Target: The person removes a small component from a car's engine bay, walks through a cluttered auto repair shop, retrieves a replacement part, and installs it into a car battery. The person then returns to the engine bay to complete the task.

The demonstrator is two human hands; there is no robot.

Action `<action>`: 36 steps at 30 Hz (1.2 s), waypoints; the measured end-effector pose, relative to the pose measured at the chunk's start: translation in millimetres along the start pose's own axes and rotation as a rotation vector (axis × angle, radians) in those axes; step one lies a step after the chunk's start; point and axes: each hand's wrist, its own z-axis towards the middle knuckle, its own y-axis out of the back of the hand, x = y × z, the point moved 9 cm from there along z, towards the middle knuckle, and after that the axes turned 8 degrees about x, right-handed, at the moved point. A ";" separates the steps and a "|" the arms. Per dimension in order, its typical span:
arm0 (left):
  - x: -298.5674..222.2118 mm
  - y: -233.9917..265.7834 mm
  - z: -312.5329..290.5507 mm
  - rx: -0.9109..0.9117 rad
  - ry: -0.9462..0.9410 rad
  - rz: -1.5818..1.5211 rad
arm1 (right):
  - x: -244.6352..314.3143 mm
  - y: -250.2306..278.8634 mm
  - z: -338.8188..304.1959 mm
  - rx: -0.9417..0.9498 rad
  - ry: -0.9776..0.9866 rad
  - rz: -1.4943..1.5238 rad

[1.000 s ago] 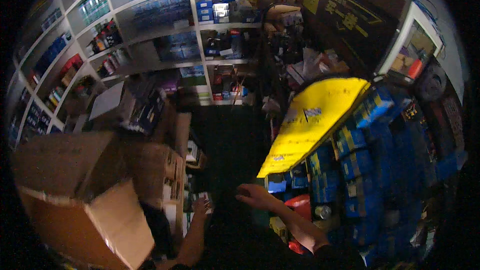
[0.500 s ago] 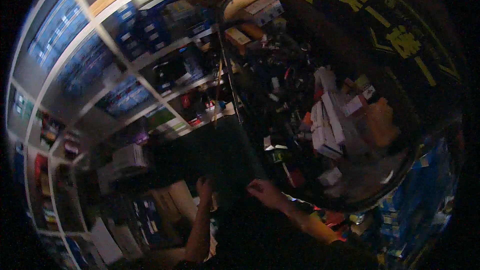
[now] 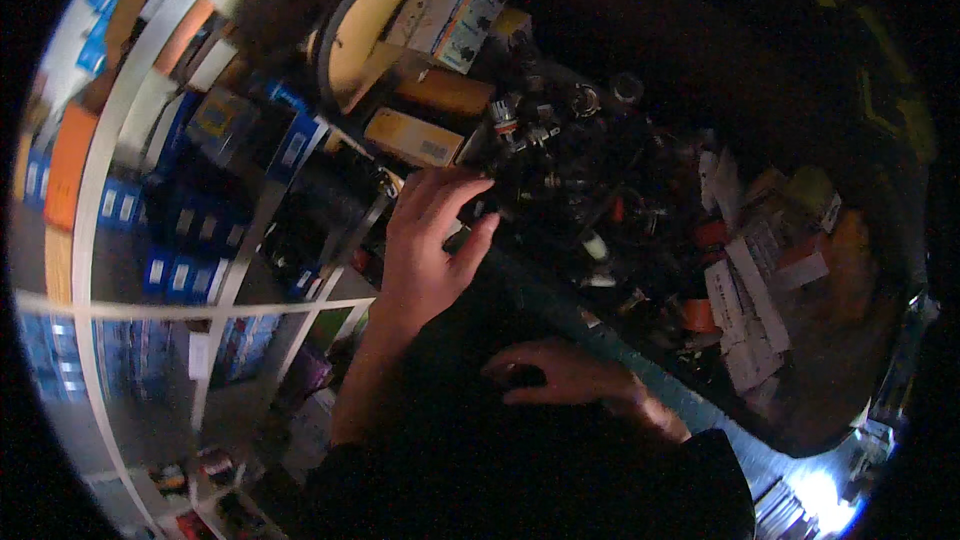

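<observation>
Hovering beside a crowded dark tray, fingers parted

White-framed shelving fills your left side, with blue boxes packed in its compartments. The tray comes next in size: its near edge slants from beneath your left hand down toward the lower right corner. At the far left corner a tan panel stands along the rim, and a printed white carton sits tilted just beside it.

Your left hand hangs over the left part of the near edge, thumb and fingers well apart, with no object visibly held; whether its fingertips touch anything beneath them cannot be told from this view. Your right hand hovers lower, on your side of the near edge, thumb and fingers loosely curved around a clear gap, gripping nothing.

Long white boxes lie heaped toward the tray's right end. A flat yellow box lies by the left edge, just beyond your left hand. Smallest of all, small parts lie strewn across the middle of the tray, some with shiny metal ends; most are too dim to make out.
</observation>
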 end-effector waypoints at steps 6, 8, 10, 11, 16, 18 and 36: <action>31.6 -39.4 80.2 0.311 -0.196 0.174 | 117.9 86.2 10.3 -0.276 0.169 -0.041; 38.6 -56.3 94.8 0.393 -0.267 0.206 | 123.9 103.1 8.6 -0.431 0.138 -0.022; 47.2 -74.8 101.8 0.542 -0.320 0.252 | 119.9 109.0 8.9 -0.559 0.083 -0.057; 47.8 -76.8 105.2 0.550 -0.367 0.219 | 118.4 111.3 8.7 -0.629 0.071 -0.077; 54.4 -83.8 112.4 0.627 -0.479 0.108 | 99.9 119.0 -3.9 -1.048 -0.122 -0.002; 54.0 -82.6 115.0 0.600 -0.507 0.102 | 101.5 125.0 -24.8 -1.290 -0.198 -0.052; 44.6 -92.0 85.7 0.669 -0.641 0.032 | 124.3 174.2 -99.8 -1.638 -0.472 -0.452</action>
